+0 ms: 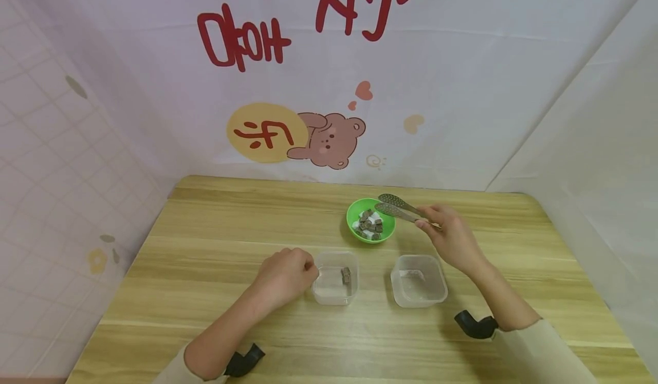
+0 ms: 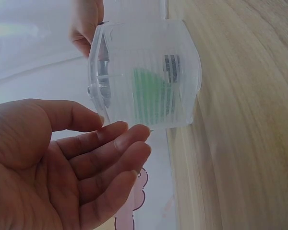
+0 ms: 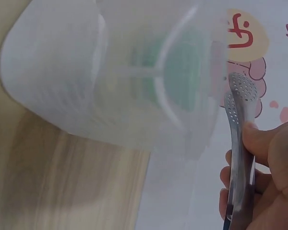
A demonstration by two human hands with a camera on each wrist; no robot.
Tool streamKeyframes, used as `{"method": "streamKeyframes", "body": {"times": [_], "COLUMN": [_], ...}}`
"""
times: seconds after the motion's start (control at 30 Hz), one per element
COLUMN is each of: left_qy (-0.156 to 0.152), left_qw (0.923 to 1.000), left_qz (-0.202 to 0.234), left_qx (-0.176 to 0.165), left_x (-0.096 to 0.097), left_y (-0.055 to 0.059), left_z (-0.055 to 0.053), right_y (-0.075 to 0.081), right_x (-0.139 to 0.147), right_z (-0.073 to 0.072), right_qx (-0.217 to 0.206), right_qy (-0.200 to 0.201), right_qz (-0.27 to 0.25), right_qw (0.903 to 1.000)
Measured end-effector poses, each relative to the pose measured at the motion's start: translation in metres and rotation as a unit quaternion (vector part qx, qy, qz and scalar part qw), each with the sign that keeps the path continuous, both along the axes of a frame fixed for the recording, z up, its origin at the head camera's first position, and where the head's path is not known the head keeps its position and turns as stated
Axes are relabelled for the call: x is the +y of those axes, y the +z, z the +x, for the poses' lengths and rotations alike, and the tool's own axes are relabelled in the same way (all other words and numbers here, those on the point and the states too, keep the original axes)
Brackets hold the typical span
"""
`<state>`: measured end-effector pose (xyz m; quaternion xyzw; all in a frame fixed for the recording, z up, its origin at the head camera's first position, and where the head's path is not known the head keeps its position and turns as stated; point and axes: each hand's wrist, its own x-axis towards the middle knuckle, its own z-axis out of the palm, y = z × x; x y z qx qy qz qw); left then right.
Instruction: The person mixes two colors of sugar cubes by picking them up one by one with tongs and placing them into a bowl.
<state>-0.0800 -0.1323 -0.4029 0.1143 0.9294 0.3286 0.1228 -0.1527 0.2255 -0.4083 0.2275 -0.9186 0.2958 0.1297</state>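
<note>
My right hand point(image 1: 452, 241) grips a pair of metal tongs point(image 1: 398, 208) with perforated ends. These ends are a little apart, with nothing seen between them, and overlap the green bowl point(image 1: 351, 224) in the head view. White and brown small pieces point(image 1: 370, 224) fill the bowl. At the left rim of the left clear container point(image 1: 329, 301) is my left hand point(image 1: 287, 272), its fingers loosely bent and thumb near the index finger in the left wrist view. That container holds a brown piece point(image 1: 346, 276). A whitish patch shows inside the right clear container point(image 1: 421, 298).
The wooden table point(image 1: 247, 212) carries the bowl at the back and both containers nearer me. A white printed cloth point(image 1: 437, 75) hangs behind it, with more cloth along both sides. Black curved pieces point(image 1: 475, 325) stick out at each wrist.
</note>
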Motion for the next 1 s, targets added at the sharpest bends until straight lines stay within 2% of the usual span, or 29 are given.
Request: {"method": "streamKeyframes", "body": {"times": [0.4,0.77,1.0], "left_qy": [0.002,0.002,0.002], "left_qw": [1.0000,1.0000,1.0000], "left_qz": [0.000,0.001,0.003], "left_qx": [0.001,0.003,0.003], "left_x": [0.000,0.000,0.000], "left_y": [0.001,0.002,0.003], "left_z": [-0.001,0.000,0.000], "right_y": [0.013,0.029,0.040], "right_x": [-0.002,-0.015,-0.026], "right_z": [0.006,0.020,0.026], "right_qx": [-0.001,0.067,0.111], "right_qy": [0.013,0.064,0.123], "right_qz": [-0.003,0.031,0.055], "right_qw": [0.9999,0.9952,0.9846]}}
